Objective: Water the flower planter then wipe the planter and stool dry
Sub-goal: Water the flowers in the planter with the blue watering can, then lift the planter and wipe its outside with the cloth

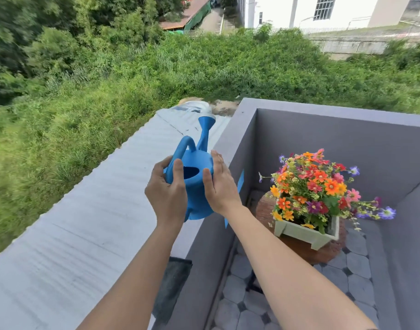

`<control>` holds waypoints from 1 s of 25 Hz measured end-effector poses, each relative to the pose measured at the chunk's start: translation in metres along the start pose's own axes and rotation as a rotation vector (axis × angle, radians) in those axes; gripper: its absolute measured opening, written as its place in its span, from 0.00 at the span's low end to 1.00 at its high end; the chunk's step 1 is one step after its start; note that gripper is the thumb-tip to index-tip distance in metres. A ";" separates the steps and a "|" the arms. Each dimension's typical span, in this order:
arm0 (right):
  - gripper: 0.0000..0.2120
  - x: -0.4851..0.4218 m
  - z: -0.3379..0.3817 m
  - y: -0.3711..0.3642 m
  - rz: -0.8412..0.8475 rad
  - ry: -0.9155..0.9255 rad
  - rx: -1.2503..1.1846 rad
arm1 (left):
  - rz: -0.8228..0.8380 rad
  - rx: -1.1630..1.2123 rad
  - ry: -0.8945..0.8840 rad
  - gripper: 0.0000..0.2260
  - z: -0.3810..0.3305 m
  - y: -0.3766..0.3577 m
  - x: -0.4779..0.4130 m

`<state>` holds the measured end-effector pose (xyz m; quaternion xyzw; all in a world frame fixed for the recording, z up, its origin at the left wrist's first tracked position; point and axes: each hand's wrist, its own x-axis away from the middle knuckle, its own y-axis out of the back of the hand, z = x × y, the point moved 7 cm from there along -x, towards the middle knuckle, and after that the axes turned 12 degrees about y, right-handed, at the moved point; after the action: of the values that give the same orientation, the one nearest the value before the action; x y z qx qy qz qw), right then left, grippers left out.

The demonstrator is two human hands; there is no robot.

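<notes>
My left hand [167, 189] wraps around one side of the blue watering can [194, 179]. My right hand [220, 184] lies flat on its other side, fingers straight. I hold the can over the grey wall [230, 148]. Far to the right, the flower planter [306, 231] sits on the round stool [299, 248].
</notes>
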<state>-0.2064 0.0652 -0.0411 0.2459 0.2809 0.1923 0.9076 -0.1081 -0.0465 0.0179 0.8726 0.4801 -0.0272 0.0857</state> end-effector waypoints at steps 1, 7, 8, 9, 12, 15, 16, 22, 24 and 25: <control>0.32 0.001 -0.008 -0.009 0.036 0.006 0.025 | -0.011 -0.007 0.028 0.08 0.014 0.000 -0.002; 0.36 0.003 -0.048 -0.048 0.245 0.086 0.201 | -0.101 -0.052 0.081 0.12 0.074 -0.004 -0.002; 0.36 0.003 -0.052 -0.053 0.274 0.091 0.205 | -0.105 -0.056 0.077 0.13 0.079 -0.004 -0.002; 0.35 0.003 -0.054 -0.055 0.293 0.096 0.204 | -0.108 -0.054 0.074 0.15 0.082 -0.004 -0.002; 0.34 -0.001 -0.054 -0.061 0.300 0.100 0.185 | -0.104 -0.050 0.070 0.17 0.087 -0.002 -0.005; 0.35 -0.002 -0.053 -0.064 0.297 0.095 0.174 | -0.059 -0.079 0.065 0.17 0.087 -0.003 -0.006; 0.35 -0.002 -0.054 -0.063 0.299 0.096 0.178 | -0.042 -0.094 0.060 0.17 0.086 -0.003 -0.005; 0.30 0.015 -0.044 -0.050 0.261 0.000 0.101 | 0.018 -0.232 0.063 0.19 0.078 0.002 0.007; 0.30 0.037 -0.045 -0.045 0.180 -0.101 0.040 | 0.006 -0.258 0.027 0.26 0.080 0.013 0.012; 0.30 0.051 -0.047 -0.046 0.157 -0.156 0.025 | -0.001 -0.265 0.032 0.27 0.085 0.022 0.014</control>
<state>-0.1855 0.0690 -0.1219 0.2925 0.1917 0.2398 0.9056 -0.0797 -0.0614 -0.0650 0.8538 0.4811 0.0503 0.1924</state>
